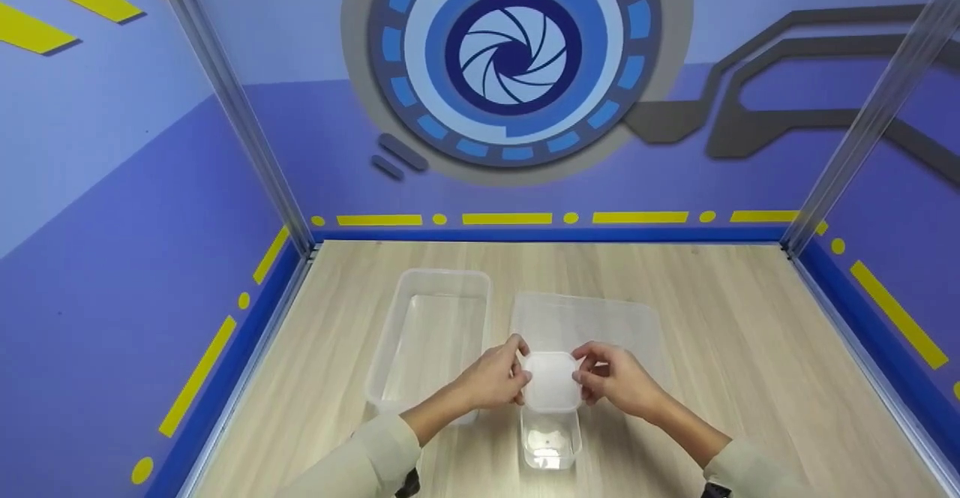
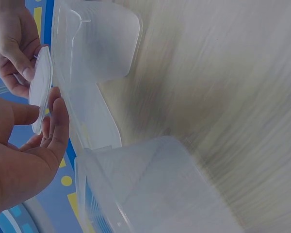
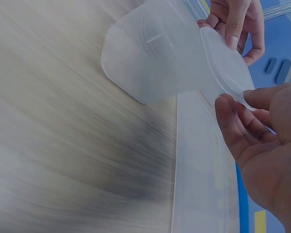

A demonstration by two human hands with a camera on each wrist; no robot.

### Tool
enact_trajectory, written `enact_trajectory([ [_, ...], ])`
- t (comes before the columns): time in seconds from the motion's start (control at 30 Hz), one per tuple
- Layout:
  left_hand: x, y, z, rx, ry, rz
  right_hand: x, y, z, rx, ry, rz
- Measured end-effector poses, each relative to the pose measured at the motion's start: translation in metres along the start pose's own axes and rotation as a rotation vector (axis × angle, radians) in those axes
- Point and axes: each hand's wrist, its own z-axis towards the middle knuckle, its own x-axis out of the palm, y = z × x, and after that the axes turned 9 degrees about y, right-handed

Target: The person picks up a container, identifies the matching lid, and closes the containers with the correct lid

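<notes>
Both hands hold a small white translucent lid (image 1: pixel 551 382) by its opposite edges. My left hand (image 1: pixel 493 375) pinches the left edge between thumb and fingers, and my right hand (image 1: pixel 616 382) pinches the right edge. In the left wrist view the lid (image 2: pixel 40 90) is seen nearly edge-on, raised above the table. A small clear plastic container (image 1: pixel 551 442), its top open, stands on the table just nearer than the lid, which overlaps its far rim in the head view. The right wrist view shows the container's side (image 3: pixel 140 58) beside the lid.
To the left stands a large clear rectangular container (image 1: pixel 375 348) without a cover. A large flat translucent lid (image 1: pixel 630 325) lies on the wooden table (image 1: pixel 750 348) behind the hands. Blue printed panels (image 1: pixel 300 145) wall the table at the back and sides.
</notes>
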Motion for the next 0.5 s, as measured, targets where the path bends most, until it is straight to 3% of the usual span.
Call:
enact_trajectory([
  [0.5, 0.0024, 0.0021, -0.0017, -0.012, 0.012, -0.026, 0.0035, -0.0044, -0.0013, 0.015, 0.018, -0.018],
])
